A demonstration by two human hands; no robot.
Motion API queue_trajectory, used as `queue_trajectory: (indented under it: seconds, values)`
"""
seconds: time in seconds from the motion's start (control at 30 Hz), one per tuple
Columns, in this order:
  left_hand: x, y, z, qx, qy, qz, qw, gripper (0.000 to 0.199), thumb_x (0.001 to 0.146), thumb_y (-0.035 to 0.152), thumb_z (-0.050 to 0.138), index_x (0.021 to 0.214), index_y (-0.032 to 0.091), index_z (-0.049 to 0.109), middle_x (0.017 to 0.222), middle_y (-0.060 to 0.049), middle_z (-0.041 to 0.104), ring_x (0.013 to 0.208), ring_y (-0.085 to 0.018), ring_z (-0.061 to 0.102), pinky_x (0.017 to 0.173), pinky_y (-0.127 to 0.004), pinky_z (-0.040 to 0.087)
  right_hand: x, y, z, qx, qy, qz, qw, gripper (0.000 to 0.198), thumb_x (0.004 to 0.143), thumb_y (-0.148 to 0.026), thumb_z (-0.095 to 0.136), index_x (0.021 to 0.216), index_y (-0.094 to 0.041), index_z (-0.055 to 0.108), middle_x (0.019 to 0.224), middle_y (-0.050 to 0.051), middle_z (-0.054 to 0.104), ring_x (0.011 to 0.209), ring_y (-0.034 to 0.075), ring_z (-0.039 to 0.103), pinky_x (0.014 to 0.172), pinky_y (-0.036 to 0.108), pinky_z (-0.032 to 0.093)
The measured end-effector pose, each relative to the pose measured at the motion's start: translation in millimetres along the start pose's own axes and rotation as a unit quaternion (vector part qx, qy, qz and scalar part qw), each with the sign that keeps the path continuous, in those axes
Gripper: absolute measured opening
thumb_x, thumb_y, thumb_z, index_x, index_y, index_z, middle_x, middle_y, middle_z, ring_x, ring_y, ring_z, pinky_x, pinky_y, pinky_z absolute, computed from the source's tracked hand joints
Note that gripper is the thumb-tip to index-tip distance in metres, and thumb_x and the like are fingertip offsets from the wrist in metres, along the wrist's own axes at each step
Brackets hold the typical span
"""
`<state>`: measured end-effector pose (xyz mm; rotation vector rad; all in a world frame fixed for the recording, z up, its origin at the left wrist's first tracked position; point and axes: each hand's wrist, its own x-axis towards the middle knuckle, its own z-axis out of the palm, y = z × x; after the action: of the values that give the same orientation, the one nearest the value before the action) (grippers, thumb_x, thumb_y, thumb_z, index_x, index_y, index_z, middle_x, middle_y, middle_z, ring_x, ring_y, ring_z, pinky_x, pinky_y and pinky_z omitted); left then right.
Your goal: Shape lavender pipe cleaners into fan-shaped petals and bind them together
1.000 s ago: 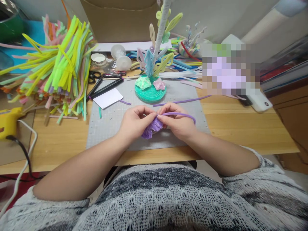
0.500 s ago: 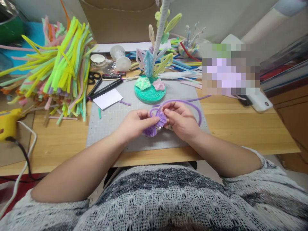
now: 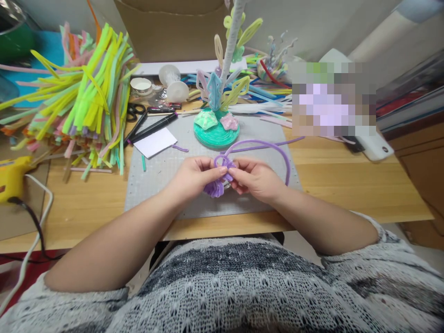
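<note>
Between my two hands, over the grey cutting mat (image 3: pixel 163 199), is a ruffled purple pipe cleaner piece (image 3: pixel 214 188). My left hand (image 3: pixel 196 178) pinches it from the left, thumb on top. My right hand (image 3: pixel 256 178) pinches its right side, and the two thumb tips nearly meet. From the piece a long purple pipe cleaner tail (image 3: pixel 286 159) arcs up and around behind my right hand. Something small and shiny shows under the piece, too hidden to name. Just beyond stands a round turquoise base (image 3: pixel 217 138) bearing a white-wrapped stem (image 3: pixel 231 46) with pipe cleaner leaves and flowers.
A big heap of pipe cleaners (image 3: pixel 90 92) lies at the left, above a yellow glue gun (image 3: pixel 14 179) with its cord. Black scissors (image 3: pixel 135 111), markers (image 3: pixel 154 128) and a white card (image 3: pixel 155 143) rest beyond my left hand. A loose purple pipe cleaner (image 3: pixel 263 146) lies behind my hands.
My right hand has shifted slightly left and its thumb now presses beside my left thumb on the purple piece. The piece has turned a little, and the tail's arc has moved with it.
</note>
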<state>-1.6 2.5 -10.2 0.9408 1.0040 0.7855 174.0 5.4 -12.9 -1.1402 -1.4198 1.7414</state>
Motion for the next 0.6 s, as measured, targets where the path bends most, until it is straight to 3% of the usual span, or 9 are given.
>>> queue_trajectory:
  seconds: [0.13,0.33,0.6]
  values:
    - [0,0,0,-0.006,0.002,-0.001,1.0,0.023,0.064,0.033,0.081,0.067,0.013,0.069,0.058,-0.002,0.066,0.048,-0.009,0.055,0.048,-0.021,0.042,-2,1,4,-0.048,0.026,-0.053,0.997,0.036,0.08,-0.038,0.067,0.058,-0.018,0.047,0.041,-0.008,0.048,0.035,0.003,0.042,0.035,0.015,0.029]
    - [0,3,0,-0.038,-0.004,0.036,0.999,0.023,0.069,0.033,0.078,0.072,0.013,0.068,0.064,-0.004,0.07,0.057,-0.014,0.065,0.059,-0.026,0.051,2,8,5,0.095,-0.029,-0.008,0.995,0.034,0.076,-0.05,0.07,0.08,-0.018,0.06,0.061,-0.004,0.064,0.042,0.006,0.058,0.032,0.015,0.035]
    - [1,0,1,-0.063,-0.001,0.02,0.998,0.024,0.068,0.033,0.079,0.07,0.012,0.069,0.063,-0.004,0.07,0.056,-0.014,0.065,0.059,-0.025,0.051,2,10,6,0.063,0.006,-0.023,0.998,0.035,0.075,-0.049,0.071,0.068,-0.016,0.061,0.052,-0.005,0.061,0.035,0.004,0.051,0.032,0.014,0.037]
